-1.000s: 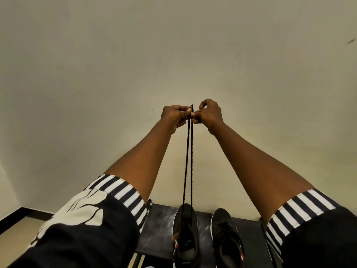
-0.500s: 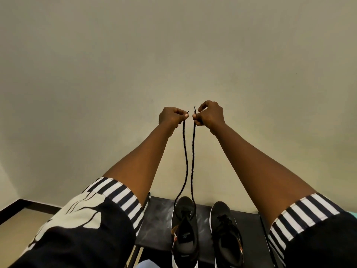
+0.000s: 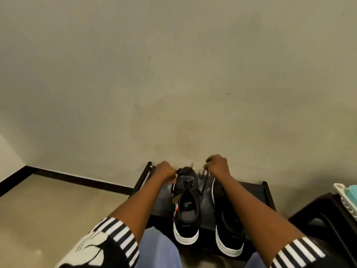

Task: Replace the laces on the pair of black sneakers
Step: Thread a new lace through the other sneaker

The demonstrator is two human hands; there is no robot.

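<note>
Nearest the camera are two black sleeves with white-striped cuffs, the left sleeve (image 3: 108,242) and the right sleeve (image 3: 301,254), with pale blue trousers (image 3: 158,248) between them. Just beyond, a low black stool (image 3: 257,192) carries the pair of black sneakers with white soles, heels toward the person and toes toward the wall. The left sneaker (image 3: 186,206) shows its open collar and printed insole, with a black lace (image 3: 202,180) threaded through its front eyelets. The right sneaker (image 3: 228,229) stands just beside it and is partly covered by the right forearm. Both arms reach forward to the toe end. The left hand (image 3: 164,170) sits curled against the left side of the left sneaker's toe and appears to pinch a lace end, though blur hides the grip. The right hand (image 3: 217,165) hovers above the gap between the two toes, fingers curled, pinching the other lace end, which runs slack down to the eyelets. At far right stands a dark stand (image 3: 328,213) holding a pale basket (image 3: 345,196). Behind everything rises a beige wall (image 3: 173,74).
</note>
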